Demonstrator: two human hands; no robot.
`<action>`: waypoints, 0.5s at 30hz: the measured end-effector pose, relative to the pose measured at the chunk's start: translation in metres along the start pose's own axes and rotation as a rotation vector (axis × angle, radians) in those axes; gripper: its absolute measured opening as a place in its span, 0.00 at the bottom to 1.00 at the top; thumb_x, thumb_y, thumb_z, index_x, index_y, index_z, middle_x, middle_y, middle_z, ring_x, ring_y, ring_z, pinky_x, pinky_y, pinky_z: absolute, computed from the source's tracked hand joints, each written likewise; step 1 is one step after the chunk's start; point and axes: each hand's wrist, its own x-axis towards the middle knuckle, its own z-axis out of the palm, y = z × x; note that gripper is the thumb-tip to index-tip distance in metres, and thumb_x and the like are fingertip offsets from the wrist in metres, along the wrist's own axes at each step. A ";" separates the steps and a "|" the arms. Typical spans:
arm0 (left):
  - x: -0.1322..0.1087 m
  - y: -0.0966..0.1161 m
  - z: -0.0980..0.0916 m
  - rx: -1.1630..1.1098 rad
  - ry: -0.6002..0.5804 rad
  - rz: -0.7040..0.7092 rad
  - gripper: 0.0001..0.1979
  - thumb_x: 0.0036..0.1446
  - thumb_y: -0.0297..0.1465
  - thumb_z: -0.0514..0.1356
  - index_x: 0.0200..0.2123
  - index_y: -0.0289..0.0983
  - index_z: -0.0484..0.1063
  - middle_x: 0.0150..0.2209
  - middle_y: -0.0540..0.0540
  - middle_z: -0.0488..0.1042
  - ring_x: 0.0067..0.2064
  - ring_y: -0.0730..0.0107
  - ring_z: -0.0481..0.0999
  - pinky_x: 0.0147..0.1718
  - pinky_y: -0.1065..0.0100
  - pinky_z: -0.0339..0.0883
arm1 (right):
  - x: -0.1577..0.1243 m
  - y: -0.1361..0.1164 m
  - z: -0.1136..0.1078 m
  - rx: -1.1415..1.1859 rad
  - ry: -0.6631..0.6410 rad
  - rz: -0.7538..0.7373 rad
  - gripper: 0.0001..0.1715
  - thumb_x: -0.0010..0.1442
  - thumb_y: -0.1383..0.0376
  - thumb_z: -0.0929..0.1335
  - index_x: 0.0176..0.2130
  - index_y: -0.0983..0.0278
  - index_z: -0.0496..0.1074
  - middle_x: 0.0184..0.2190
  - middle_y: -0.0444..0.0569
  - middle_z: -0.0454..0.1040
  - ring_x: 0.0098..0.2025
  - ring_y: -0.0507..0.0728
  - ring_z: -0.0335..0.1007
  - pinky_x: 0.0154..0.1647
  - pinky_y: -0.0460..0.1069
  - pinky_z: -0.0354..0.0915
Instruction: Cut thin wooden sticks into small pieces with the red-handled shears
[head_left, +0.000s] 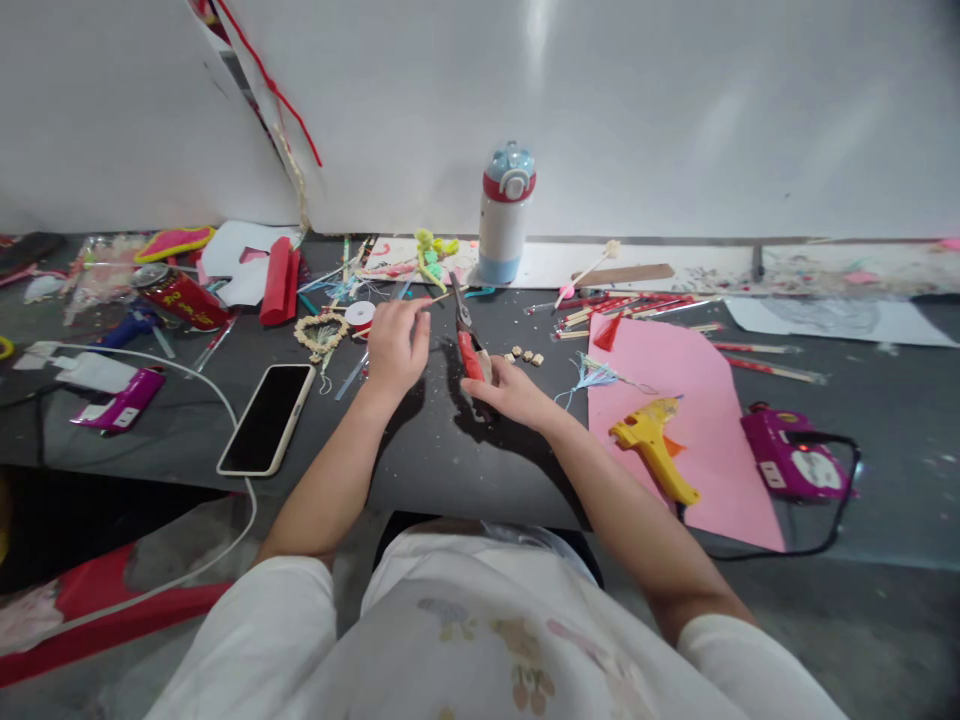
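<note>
My right hand (508, 392) grips the red handles of a pair of pliers (465, 335), whose dark jaws point away from me toward the back of the table. My left hand (396, 345) is closed in a pinch on a thin wooden stick (433, 297) that runs toward the plier jaws. Small wooden beads (525, 355) lie just right of the pliers. A beaded heart-shaped wreath (321, 330) and a spool of red ribbon (361, 316) sit just left of my left hand.
A phone (267, 418) lies face up at the left. A pink sheet (679, 425) carries a yellow glue gun (655, 446); a purple device (795, 462) sits beside it. A water bottle (505, 212) stands at the back. Sticks, a red can (180, 295) and cables are scattered about.
</note>
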 end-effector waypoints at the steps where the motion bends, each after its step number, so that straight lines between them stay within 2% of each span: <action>1: 0.002 -0.003 -0.001 0.061 0.017 0.027 0.18 0.63 0.39 0.46 0.46 0.38 0.70 0.43 0.41 0.73 0.48 0.62 0.69 0.51 0.61 0.59 | -0.001 -0.002 0.000 -0.062 0.014 0.013 0.27 0.47 0.43 0.67 0.32 0.63 0.61 0.27 0.44 0.64 0.29 0.53 0.59 0.31 0.49 0.56; 6: 0.005 -0.011 0.000 0.112 -0.048 0.046 0.18 0.63 0.38 0.48 0.49 0.37 0.68 0.44 0.41 0.73 0.48 0.62 0.71 0.49 0.63 0.60 | -0.007 -0.008 0.001 -0.169 -0.027 -0.015 0.28 0.48 0.42 0.66 0.33 0.63 0.60 0.27 0.43 0.64 0.29 0.53 0.60 0.31 0.49 0.55; 11: 0.003 -0.014 -0.002 0.121 -0.087 -0.001 0.16 0.63 0.38 0.48 0.43 0.38 0.72 0.41 0.43 0.76 0.43 0.66 0.74 0.41 0.68 0.63 | -0.009 -0.008 0.000 -0.173 -0.105 -0.058 0.28 0.49 0.42 0.66 0.34 0.63 0.60 0.28 0.43 0.64 0.28 0.52 0.58 0.29 0.48 0.54; 15: 0.005 -0.016 -0.009 0.112 -0.107 -0.004 0.16 0.62 0.38 0.49 0.42 0.38 0.73 0.40 0.44 0.77 0.42 0.67 0.75 0.40 0.69 0.63 | -0.009 -0.006 -0.001 -0.167 -0.135 -0.083 0.28 0.49 0.42 0.66 0.34 0.63 0.60 0.27 0.42 0.63 0.27 0.51 0.57 0.29 0.48 0.53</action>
